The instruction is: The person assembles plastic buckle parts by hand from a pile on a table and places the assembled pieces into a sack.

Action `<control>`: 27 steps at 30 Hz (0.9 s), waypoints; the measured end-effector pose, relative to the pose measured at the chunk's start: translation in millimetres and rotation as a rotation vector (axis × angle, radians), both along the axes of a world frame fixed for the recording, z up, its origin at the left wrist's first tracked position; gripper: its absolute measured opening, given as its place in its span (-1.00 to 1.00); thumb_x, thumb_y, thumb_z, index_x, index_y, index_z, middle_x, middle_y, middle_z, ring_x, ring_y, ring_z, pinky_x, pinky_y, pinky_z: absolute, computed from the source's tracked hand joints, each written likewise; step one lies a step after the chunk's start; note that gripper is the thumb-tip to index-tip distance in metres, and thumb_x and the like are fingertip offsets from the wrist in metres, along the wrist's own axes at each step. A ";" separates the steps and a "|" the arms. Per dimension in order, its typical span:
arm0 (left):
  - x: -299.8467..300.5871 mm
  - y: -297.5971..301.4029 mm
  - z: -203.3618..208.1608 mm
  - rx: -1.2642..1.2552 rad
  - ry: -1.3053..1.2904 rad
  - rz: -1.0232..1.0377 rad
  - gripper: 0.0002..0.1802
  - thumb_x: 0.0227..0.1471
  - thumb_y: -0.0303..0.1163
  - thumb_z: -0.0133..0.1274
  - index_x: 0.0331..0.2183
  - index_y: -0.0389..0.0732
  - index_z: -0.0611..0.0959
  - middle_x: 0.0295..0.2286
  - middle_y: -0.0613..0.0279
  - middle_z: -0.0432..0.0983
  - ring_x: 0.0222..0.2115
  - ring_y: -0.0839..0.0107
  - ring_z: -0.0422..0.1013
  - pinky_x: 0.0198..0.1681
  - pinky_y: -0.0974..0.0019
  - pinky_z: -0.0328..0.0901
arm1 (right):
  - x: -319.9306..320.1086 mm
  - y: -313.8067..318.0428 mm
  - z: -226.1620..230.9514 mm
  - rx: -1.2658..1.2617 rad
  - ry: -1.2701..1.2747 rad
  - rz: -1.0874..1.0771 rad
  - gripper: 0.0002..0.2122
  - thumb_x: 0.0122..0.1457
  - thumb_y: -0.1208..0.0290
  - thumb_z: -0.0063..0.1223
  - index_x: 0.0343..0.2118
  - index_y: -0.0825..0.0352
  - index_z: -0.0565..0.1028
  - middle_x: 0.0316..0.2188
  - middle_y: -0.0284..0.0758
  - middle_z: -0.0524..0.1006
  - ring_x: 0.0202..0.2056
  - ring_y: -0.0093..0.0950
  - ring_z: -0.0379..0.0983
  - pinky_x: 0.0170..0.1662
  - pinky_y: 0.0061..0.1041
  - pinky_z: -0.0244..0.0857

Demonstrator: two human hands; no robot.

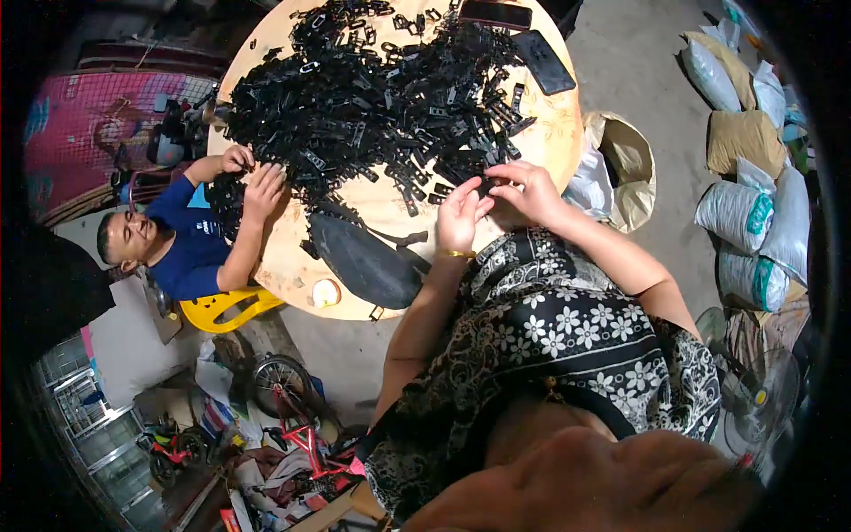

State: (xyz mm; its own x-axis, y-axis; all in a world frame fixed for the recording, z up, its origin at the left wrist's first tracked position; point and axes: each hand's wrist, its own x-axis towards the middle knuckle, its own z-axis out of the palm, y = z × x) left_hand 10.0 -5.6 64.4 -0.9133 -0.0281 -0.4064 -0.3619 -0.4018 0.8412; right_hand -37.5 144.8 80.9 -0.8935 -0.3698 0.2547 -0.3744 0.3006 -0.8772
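Observation:
My left hand (459,215) and my right hand (530,193) meet at the near right edge of the round table (551,120). Pinched between their fingertips is a small black plastic part (485,186); its exact shape is mostly hidden by the fingers. Just beyond them spreads a large heap of black plastic clips (355,106), thick in the middle and looser around its border. To the left of my left hand lies a black bag (365,259) with a strap.
Two dark phones (544,62) (496,13) lie at the table's far right. A round pale item (326,293) sits near the front edge. At the left, a co-worker (191,239) handles clips. An open paper sack (634,168) stands right of the table; filled sacks (745,213) line the far right.

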 end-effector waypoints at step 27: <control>17.8 -7.6 -6.1 0.028 -0.041 -0.039 -0.68 0.00 -0.51 -0.20 -0.15 -0.38 0.30 -0.31 0.12 0.36 -0.35 0.43 0.37 -0.26 0.43 0.33 | 11.8 3.6 -0.9 0.215 0.298 0.113 -0.77 -0.22 0.35 0.10 -0.41 0.23 0.48 -0.38 -0.35 0.37 -0.28 -0.39 0.27 -0.22 -0.40 0.12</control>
State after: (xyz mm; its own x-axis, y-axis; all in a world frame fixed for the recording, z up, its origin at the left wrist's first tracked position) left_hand 27.9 -13.2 58.3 -0.8959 0.0197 -0.4437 -0.4120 -0.4100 0.8137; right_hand -25.7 148.4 80.1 -0.7428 -0.5347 0.4029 -0.6445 0.4081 -0.6466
